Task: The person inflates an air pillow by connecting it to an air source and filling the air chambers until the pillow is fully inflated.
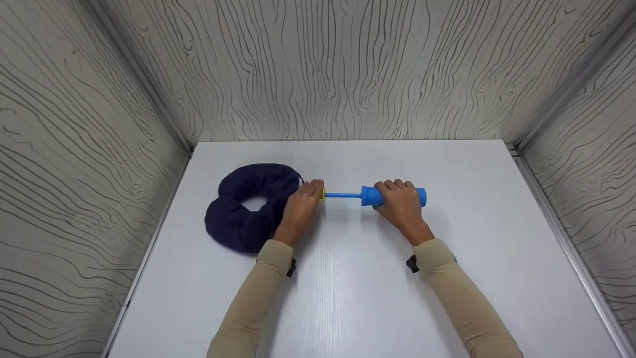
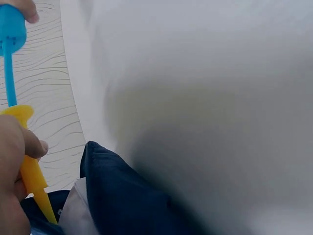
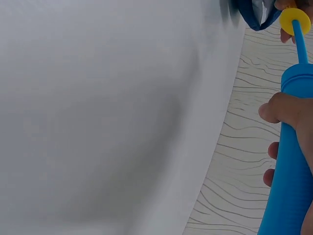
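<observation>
A hand pump spans both hands, its thin blue rod [image 1: 343, 195] showing between them. My right hand [image 1: 400, 205] grips the blue barrel [image 3: 286, 196], thumb and fingers wrapped round it. At the other end, my left hand [image 1: 301, 206] holds the yellow handle [image 2: 32, 174], which has a flange and a tapered nozzle. A navy U-shaped neck pillow [image 1: 236, 228] lies beside and under the left hand. In the left wrist view the nozzle points into an opening of the navy cover, where whitish material [image 2: 77, 210] shows. Its tip is hidden.
The white table [image 1: 338, 298] runs back to a wood-grain patterned wall [image 1: 348, 74]. Similar panels stand at left and right, with grey metal strips [image 1: 571, 258] along the edges. Dark wrist bands [image 1: 413, 263] sit at the sleeve cuffs.
</observation>
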Tool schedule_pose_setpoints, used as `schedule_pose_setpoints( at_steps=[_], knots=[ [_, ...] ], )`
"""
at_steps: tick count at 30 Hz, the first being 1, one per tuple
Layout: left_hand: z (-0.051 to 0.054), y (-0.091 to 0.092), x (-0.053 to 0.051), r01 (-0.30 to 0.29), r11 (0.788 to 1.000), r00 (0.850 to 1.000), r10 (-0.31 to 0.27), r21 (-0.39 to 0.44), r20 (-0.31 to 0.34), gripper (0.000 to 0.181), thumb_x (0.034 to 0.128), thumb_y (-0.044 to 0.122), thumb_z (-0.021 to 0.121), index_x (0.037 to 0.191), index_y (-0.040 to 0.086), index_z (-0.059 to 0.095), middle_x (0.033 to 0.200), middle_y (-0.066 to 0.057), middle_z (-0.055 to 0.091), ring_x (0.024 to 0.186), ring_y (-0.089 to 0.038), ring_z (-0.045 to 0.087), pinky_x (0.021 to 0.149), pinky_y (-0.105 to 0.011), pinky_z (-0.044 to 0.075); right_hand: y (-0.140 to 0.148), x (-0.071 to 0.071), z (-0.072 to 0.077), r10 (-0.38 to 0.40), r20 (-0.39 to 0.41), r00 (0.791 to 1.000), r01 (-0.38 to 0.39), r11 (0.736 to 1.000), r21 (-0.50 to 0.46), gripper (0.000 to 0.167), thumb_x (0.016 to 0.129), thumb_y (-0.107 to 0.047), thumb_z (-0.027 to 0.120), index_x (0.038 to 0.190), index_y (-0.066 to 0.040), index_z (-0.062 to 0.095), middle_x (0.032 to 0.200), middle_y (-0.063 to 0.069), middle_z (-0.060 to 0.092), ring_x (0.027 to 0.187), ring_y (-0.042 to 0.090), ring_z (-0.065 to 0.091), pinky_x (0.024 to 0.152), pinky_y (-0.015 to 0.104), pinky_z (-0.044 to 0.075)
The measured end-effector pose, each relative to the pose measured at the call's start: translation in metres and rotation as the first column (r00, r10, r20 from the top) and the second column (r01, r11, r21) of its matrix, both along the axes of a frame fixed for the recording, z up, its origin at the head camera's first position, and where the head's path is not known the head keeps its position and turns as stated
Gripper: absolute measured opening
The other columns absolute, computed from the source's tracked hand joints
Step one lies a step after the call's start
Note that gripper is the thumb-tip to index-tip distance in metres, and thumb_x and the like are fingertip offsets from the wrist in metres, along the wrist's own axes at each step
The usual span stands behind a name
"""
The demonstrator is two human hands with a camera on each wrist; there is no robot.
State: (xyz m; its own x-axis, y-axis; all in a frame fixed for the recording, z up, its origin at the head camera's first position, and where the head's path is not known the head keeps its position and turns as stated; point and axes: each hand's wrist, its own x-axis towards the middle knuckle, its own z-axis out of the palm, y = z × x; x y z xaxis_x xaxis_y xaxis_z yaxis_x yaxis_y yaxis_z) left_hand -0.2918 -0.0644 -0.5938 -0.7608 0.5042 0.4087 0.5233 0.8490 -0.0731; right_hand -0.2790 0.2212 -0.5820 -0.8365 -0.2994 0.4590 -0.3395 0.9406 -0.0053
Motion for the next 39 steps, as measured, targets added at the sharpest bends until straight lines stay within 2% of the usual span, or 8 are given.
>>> schedule_pose_setpoints(
  at_steps=[5,11,14,17,23,30,39],
  knots=[
    [-0.001,-0.003,-0.001,-0.004,1.0,1.0,0.004,0.007,-0.024,0.046,0.0974,-0.008,0.064,0.142,0.0,0.065,0.143,-0.012,0.07,0.134,-0.023,0.067,0.118,-0.034,0.051,0.016,0.001,0.001,-0.022,0.002,1.0,0.022,1.0,-0.021,0.054,0.075,-0.03,0.098,0.12,-0.01,0.076,0.11,0.014,0.081,0.103,0.037,0.076,0.094,0.057,0.063],
    [-0.004,0.003,-0.001,-0.021,0.999,0.99,0.017,-0.031,-0.137,0.04,0.0946,-0.005,0.069,0.134,0.001,0.07,0.133,-0.009,0.076,0.123,-0.02,0.073,0.11,-0.033,0.057,0.024,0.003,0.0,-0.039,-0.02,0.999,0.039,0.999,-0.024,0.053,0.074,-0.028,0.099,0.119,-0.009,0.077,0.108,0.014,0.081,0.101,0.038,0.077,0.093,0.058,0.063],
    [-0.005,0.01,-0.001,-0.031,0.999,0.986,0.026,-0.027,-0.163,0.041,0.0904,-0.003,0.075,0.131,-0.001,0.071,0.128,-0.01,0.077,0.119,-0.021,0.074,0.107,-0.034,0.059,0.018,0.004,0.001,-0.025,-0.032,0.999,0.025,1.0,-0.001,0.054,0.074,-0.028,0.099,0.119,-0.009,0.076,0.108,0.014,0.081,0.1,0.037,0.076,0.092,0.057,0.063],
    [-0.004,0.016,0.001,-0.045,0.999,0.989,0.045,0.005,-0.143,0.044,0.0873,-0.003,0.077,0.131,-0.002,0.07,0.127,-0.011,0.077,0.118,-0.022,0.075,0.108,-0.034,0.058,0.006,0.004,0.002,-0.007,-0.048,0.999,0.009,1.0,0.024,0.054,0.073,-0.027,0.099,0.118,-0.008,0.075,0.108,0.013,0.081,0.1,0.036,0.076,0.09,0.055,0.063],
    [0.0,0.025,0.005,-0.075,0.995,0.992,0.081,0.063,-0.093,0.046,0.088,-0.007,0.074,0.133,-0.002,0.069,0.129,-0.012,0.076,0.121,-0.023,0.073,0.112,-0.035,0.056,-0.019,0.003,0.004,0.0,-0.061,0.998,0.002,0.999,0.047,0.055,0.073,-0.028,0.099,0.117,-0.009,0.075,0.108,0.012,0.081,0.101,0.033,0.076,0.09,0.053,0.063],
    [0.005,0.034,0.009,-0.095,0.994,0.995,0.096,0.055,-0.017,0.046,0.0924,-0.004,0.073,0.138,-0.002,0.067,0.137,-0.013,0.073,0.127,-0.023,0.072,0.115,-0.037,0.054,-0.044,0.0,0.003,0.021,-0.068,0.997,-0.016,0.997,0.072,0.055,0.074,-0.033,0.098,0.118,-0.008,0.075,0.109,0.012,0.081,0.1,0.033,0.077,0.09,0.052,0.064],
    [0.003,0.038,0.011,-0.062,0.998,0.994,0.062,0.0,-0.088,0.043,0.0937,0.0,0.074,0.136,-0.001,0.068,0.133,-0.01,0.076,0.123,-0.021,0.074,0.11,-0.036,0.057,-0.064,-0.003,-0.001,0.052,-0.067,0.996,-0.046,0.995,0.091,0.052,0.078,-0.033,0.096,0.118,-0.008,0.075,0.108,0.011,0.081,0.098,0.032,0.078,0.088,0.051,0.064]
  ],
)
